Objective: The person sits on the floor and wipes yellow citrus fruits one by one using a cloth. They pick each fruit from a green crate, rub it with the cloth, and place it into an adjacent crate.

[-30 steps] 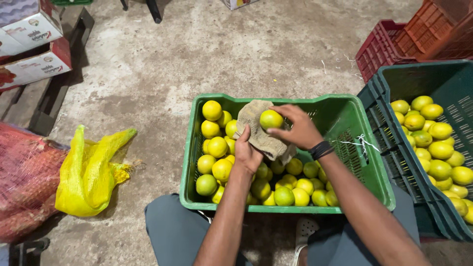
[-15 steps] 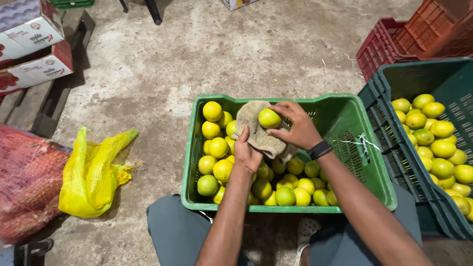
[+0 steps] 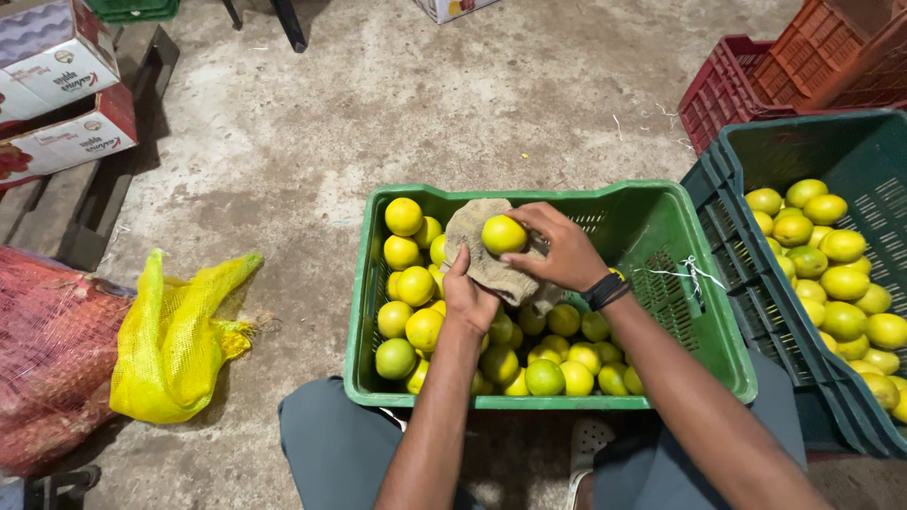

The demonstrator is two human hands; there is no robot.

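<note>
Compared with the view one second earlier, the round yellow-green citrus fruit (image 3: 504, 234) sits in nearly the same place above the crate; only the right hand's fingers have shifted slightly around it, and the camera has drifted a little.

Position: the fruit is held above the rear half of the light green plastic crate (image 3: 694, 326), resting on the coarse beige cloth (image 3: 487, 264). The left hand (image 3: 470, 297) supports the cloth from below, its fingers closed into the fabric. The right hand (image 3: 565, 253) reaches over from the right, fingers curled around the far side of the fruit and pinching it against the cloth. A black wristband (image 3: 605, 291) sits on the right wrist.

Risk assessment: the grip looks light and the skin smooth. If the cloth bunches or the right fingers relax, the fruit would probably roll off and drop onto the loose yellow-green fruit heaped in the crate (image 3: 444, 321), possibly bruising it.

Appearance: bright yellow with a green tinge, glossy, no blemish visible from this view.

Surroundings: a dark green plastic crate (image 3: 756, 156) partly filled with similar fruit stands touching the right side. Red and orange plastic crates (image 3: 784, 66) lie behind it. On the concrete floor (image 3: 378, 123) to the left lie an empty yellow mesh sack (image 3: 170, 340) and a red mesh sack (image 3: 47, 359); cardboard boxes (image 3: 57, 85) sit upper left.
</note>
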